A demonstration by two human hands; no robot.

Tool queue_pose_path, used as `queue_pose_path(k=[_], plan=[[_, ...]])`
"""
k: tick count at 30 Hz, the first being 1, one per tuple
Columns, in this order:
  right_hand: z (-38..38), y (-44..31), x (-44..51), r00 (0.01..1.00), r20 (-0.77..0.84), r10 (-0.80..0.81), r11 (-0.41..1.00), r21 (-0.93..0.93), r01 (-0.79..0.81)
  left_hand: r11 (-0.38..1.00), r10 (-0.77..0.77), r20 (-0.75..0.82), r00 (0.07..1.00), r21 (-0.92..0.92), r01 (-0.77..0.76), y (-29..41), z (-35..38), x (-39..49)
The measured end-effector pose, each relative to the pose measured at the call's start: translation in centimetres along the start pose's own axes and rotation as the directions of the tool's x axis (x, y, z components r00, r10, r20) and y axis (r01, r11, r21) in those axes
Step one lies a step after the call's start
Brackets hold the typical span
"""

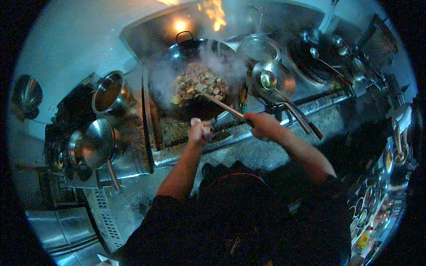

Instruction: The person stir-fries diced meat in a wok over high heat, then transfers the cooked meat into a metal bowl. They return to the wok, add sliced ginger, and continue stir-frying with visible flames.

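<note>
In front of me a large dark wok [166,109] sits on the range, with chopped, browned food [199,83] steaming in it. My left hand [198,133] is closed at the wok's near edge, with a small white cloth-like piece showing at the fingers; the exact grip is hidden. My right hand [266,126] grips the long metal handle of a cooking utensil [224,106]. That tool slants into the food, which hides its head. On the wok's far side rises a loop handle [184,32].
Flames [214,15] rise behind the wok. Right of it are a bristle brush [244,94], a perforated strainer [288,79] with a ladle [268,79], and another wok [299,63]. Leftward stand a pot of brown liquid [108,91] and a strainer [97,146]. A person's arms [397,133] show far right.
</note>
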State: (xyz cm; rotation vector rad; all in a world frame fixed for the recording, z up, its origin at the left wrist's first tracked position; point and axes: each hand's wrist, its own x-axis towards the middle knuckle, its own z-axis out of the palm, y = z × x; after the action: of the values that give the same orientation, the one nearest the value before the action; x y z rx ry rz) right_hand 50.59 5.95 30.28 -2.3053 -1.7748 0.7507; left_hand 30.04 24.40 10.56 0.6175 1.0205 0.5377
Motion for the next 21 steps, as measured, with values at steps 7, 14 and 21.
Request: queue_pose_path(k=[7, 14, 21], plan=[[-7.5, 0.1, -4.2, 0.993, 0.031, -0.117, 0.984, -0.134, 0.121, 0.877, 0.119, 0.377, 0.918, -0.473, 0.081, -5.5, -6.5, -2.1], [-3.4, 2.3, 1.6, 0.999, -0.027, -0.046, 0.993, 0.105, 0.049, 0.999, 0.042, 0.183, 0.982, -0.036, -0.036, 2.1, 1.0, -0.7], [0.2, 0.5, -3.2, 0.965, -0.262, -0.008, 0.993, 0.113, 0.039, 0.944, -0.050, 0.167, 0.985, -0.313, 0.101, -1.0, -1.5, -10.8]])
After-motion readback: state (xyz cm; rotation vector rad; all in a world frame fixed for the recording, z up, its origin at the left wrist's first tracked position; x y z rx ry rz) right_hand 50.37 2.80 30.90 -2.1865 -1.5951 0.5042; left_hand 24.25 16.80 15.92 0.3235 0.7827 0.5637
